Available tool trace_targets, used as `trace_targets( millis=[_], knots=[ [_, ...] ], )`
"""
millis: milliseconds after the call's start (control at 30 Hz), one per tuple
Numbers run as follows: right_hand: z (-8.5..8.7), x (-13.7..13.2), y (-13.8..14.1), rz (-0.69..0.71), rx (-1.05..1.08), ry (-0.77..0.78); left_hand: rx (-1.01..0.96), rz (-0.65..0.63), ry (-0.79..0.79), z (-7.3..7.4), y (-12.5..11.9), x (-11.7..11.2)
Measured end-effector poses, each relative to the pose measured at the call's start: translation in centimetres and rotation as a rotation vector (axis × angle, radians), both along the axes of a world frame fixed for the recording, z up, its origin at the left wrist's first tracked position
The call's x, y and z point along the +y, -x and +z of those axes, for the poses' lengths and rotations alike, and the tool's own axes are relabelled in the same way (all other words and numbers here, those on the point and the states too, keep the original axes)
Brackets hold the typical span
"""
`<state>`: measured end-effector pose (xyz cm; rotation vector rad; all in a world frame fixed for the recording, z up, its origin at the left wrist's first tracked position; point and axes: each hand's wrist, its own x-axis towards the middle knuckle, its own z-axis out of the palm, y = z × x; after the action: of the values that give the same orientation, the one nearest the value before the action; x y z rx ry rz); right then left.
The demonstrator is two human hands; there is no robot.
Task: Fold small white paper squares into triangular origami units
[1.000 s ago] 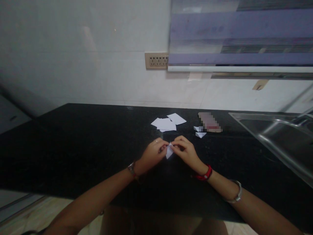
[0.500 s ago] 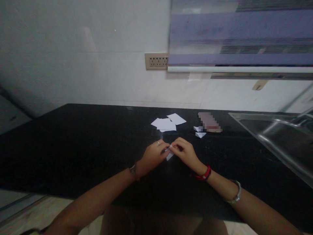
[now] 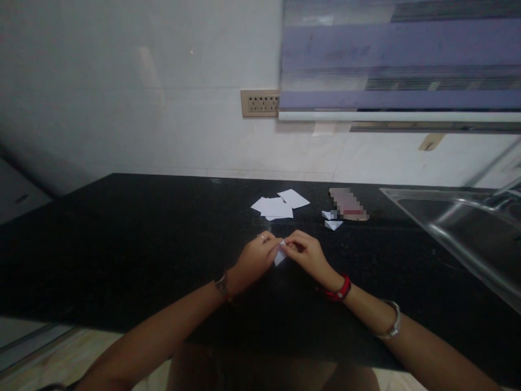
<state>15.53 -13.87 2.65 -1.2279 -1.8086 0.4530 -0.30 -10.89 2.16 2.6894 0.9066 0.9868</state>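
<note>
Bench (image 3: 122, 244), black, spreads before us. Over it, our left hand (image 3: 253, 259) and right hand (image 3: 312, 258) stand close together, the fingers of both pinching the upper part of a small folded paper (image 3: 279, 257), white, whose lower tip points toward us. Beyond lie overlapping white sheets (image 3: 277, 207); to their right, two folded pieces (image 3: 334, 224) near a pinkish, pixelated object (image 3: 347, 204), then a metal sink (image 3: 437, 232). Behind, a pale wall (image 3: 183, 125) carries a socket panel (image 3: 260, 103).

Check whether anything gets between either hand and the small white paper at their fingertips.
Nothing visible does: the left hand and the right hand both hold the small white paper directly. The loose sheets lie beyond the hands on the black counter, the folded pieces off to the right.
</note>
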Motion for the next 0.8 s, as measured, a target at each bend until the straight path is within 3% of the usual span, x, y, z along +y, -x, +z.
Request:
trace_targets(
  millis=[233, 633, 800],
  knots=[
    [0.15, -0.12, -0.07, 0.064, -0.021, -0.05, -0.072, 0.082, -0.004, -0.1, 0.07, -0.02],
    [0.2, -0.03, -0.26, 0.123, -0.088, -0.057, -0.204, 0.034, -0.007, 0.39, 0.48, -0.2],
    [0.32, -0.34, -0.23, 0.038, -0.102, -0.105, -0.252, 0.002, 0.074, 0.52, 0.4, -0.05]
  ],
)
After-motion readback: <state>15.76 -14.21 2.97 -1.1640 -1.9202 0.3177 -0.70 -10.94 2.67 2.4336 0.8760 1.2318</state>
